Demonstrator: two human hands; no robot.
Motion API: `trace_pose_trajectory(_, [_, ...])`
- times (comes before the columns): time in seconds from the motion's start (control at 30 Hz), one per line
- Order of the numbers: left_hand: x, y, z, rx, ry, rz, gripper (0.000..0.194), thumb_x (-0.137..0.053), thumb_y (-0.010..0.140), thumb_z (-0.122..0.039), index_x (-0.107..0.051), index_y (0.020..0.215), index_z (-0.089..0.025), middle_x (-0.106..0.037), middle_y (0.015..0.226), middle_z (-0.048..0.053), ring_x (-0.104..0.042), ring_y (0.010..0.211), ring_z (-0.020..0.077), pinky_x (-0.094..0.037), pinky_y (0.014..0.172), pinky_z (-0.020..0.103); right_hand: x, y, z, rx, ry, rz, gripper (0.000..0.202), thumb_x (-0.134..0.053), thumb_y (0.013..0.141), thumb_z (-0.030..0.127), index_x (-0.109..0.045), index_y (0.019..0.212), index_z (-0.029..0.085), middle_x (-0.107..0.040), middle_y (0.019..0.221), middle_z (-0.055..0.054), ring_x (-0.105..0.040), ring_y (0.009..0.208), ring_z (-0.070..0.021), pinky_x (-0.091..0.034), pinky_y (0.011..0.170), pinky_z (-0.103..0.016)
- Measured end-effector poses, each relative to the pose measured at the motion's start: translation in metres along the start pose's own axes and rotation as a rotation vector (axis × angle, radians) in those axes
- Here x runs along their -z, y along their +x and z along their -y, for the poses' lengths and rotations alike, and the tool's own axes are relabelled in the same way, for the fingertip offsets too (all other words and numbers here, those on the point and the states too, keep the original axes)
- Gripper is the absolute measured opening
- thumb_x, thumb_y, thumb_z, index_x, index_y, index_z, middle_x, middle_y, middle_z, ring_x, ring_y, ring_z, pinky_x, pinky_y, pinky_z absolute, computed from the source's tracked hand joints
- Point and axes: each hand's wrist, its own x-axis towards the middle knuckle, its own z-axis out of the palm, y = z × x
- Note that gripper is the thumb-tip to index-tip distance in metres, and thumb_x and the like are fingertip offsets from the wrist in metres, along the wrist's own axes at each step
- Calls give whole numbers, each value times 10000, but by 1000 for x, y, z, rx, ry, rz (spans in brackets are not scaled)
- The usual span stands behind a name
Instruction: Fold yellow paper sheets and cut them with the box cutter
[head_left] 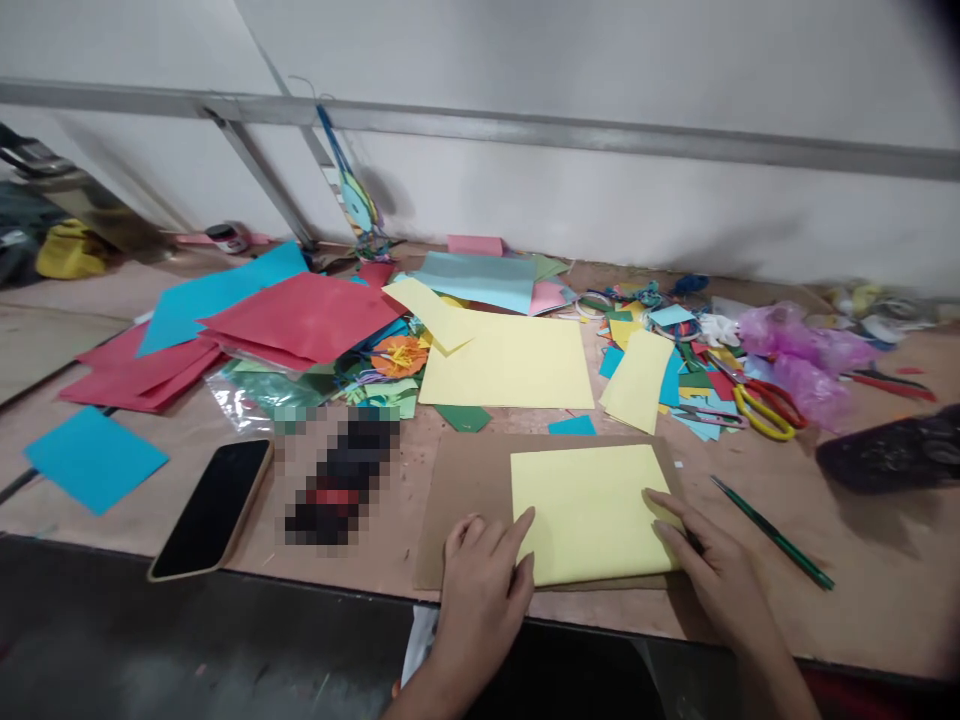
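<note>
A pale yellow sheet (589, 510) lies flat on a brown board (465, 470) near the table's front edge. At the sheet's left edge is my left hand (487, 580), its index finger and thumb apart and touching the paper, the other fingers bent. My right hand (709, 550) rests at the right edge with index finger and thumb spread on the paper. Neither hand grips anything. Beyond the board lie a larger yellow sheet (510, 365) and narrow yellow pieces (639, 380).
A green pen (772, 532) lies right of the board, with yellow-handled scissors (761, 412) behind it. A phone (212, 510) and blue square (97, 458) are left. Red sheets (300, 315) and pink plastic (806, 360) sit farther back. A dark object (892, 455) stands at right.
</note>
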Motion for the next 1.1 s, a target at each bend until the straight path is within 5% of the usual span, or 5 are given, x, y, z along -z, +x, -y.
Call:
trace_pose_trajectory(0.53, [2,-1,15,-185,99,-25,428,-544,1011,-173,-572,1437,-204,-602,795,-17,-586,810,201,-379,907,375,-3,-3,8,-28,98,29,465,-555,974,506,-726,1326,256,-708,1393,-83,-657,1284,-320,-524,1078,-483])
trace_pose_trajectory(1.1, [1,-2,17,-196,103,-25,445,-548,1012,-175,-562,1456,-201,-590,784,-25,-579,795,194,-385,928,376,-1,0,15,-40,73,30,455,-542,970,494,-733,1312,262,-714,1384,-77,-661,1281,-317,-529,1071,-479])
